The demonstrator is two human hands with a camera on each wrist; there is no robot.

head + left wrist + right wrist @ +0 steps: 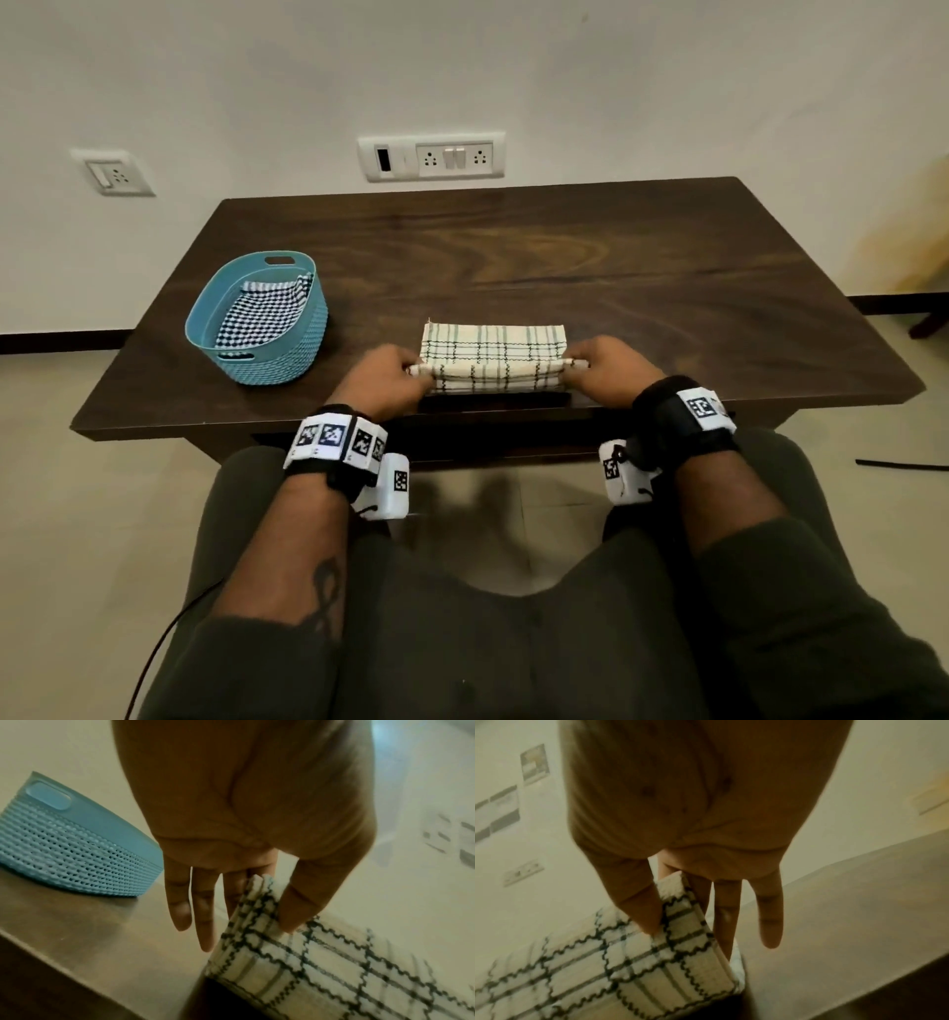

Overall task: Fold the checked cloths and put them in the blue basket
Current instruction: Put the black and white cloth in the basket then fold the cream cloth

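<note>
A cream cloth with dark green checks [493,357] lies partly folded near the front edge of the dark wooden table [513,257]. My left hand [395,377] pinches its near-left corner [257,902] between thumb and fingers, lifted off the table. My right hand [603,367] pinches the near-right corner [677,902] the same way. The cloth's near half hangs raised between both hands while its far half lies flat. A blue basket [257,318] stands at the left of the table [77,845], with a black-and-white checked cloth [259,313] folded inside it.
Wall sockets [431,157] sit on the white wall behind the table. My knees in dark trousers [462,616] are under the front edge. A dark cable [898,465] lies on the tiled floor at the right.
</note>
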